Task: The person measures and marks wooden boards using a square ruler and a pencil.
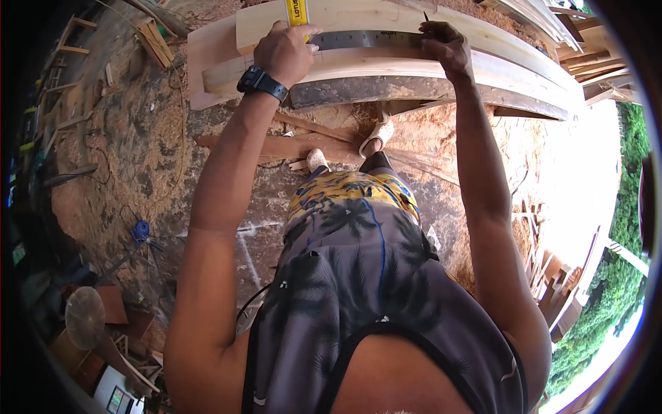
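Note:
A try square with a yellow handle (297,12) marked LOTUS and a dark metal blade (365,39) lies on pale wooden planks (407,17). My left hand (284,52), a black watch on its wrist, is closed on the square where handle and blade meet. At the blade's far end is my right hand (447,50), its fingers pinched around a thin dark pencil (425,16) whose tip points up and away. Those fingers also touch or nearly touch the blade; which of the two I cannot tell. Faint pencil lines may mark the wood near my left hand.
Below the planks runs a darker beam (386,92). Sawdust and loose boards (310,146) cover the floor around my feet. A blue tool (141,232) with a cord lies at left, near a round fan (85,317). Stacked lumber (600,65) stands at the right.

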Demonstrator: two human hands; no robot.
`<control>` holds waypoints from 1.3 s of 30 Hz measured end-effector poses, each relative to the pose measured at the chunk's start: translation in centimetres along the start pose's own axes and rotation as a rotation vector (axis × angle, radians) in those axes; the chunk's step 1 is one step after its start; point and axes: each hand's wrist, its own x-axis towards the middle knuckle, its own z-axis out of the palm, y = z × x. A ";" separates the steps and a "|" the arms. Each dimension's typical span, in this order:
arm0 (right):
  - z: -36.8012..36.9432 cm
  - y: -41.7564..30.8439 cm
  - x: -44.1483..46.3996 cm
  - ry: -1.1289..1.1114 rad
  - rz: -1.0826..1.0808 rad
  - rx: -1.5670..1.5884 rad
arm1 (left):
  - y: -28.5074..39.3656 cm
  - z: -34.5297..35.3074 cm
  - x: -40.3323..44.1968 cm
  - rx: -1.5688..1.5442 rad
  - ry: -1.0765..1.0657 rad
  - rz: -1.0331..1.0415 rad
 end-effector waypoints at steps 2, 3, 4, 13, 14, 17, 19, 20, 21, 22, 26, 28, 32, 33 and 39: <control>0.2 -0.2 -0.1 0.023 0.005 -0.034 | -0.2 0.1 0.1 -0.010 -0.004 0.002; 0.2 0.0 0.1 0.020 0.005 -0.034 | -0.2 0.0 0.1 -0.018 -0.009 0.007; 0.2 0.3 0.1 0.025 0.000 -0.025 | -0.2 0.1 0.1 -0.018 -0.009 0.005; 1.3 -0.6 0.7 0.093 0.015 0.135 | 0.8 0.0 -0.5 0.015 0.044 0.009; 1.4 -0.6 0.7 0.125 0.008 0.130 | 0.9 0.1 -0.6 0.021 0.085 0.022; 1.4 -0.1 0.5 0.118 0.006 0.079 | 1.0 0.4 -0.9 0.034 0.132 0.024; 0.7 0.9 0.7 0.098 0.014 0.122 | 1.0 0.4 -0.9 0.037 0.146 0.018; 0.5 1.4 0.8 0.080 0.020 0.164 | 1.0 0.4 -0.9 0.038 0.154 0.019; 0.8 1.1 0.8 0.078 0.019 0.167 | 1.1 0.4 -0.9 0.039 0.164 0.020; 1.6 0.4 0.8 0.217 -0.056 0.181 | 1.0 0.5 -0.9 0.043 0.167 0.019; 3.2 -1.1 1.3 0.389 -0.434 -0.400 | 1.1 0.2 -0.6 0.014 0.126 -0.009; 6.5 -4.2 1.0 0.419 -0.750 -0.697 | 1.1 0.1 -0.6 0.022 0.109 -0.014; 10.9 -5.8 0.3 0.155 -0.579 -0.843 | 1.0 0.1 -0.4 0.022 0.091 0.009; 11.6 -5.7 0.4 0.150 -0.582 -0.841 | 0.9 0.1 -0.4 0.027 0.079 0.006; 15.0 -7.5 0.9 0.051 -0.438 -0.840 | 0.7 0.3 -0.5 0.067 0.105 0.034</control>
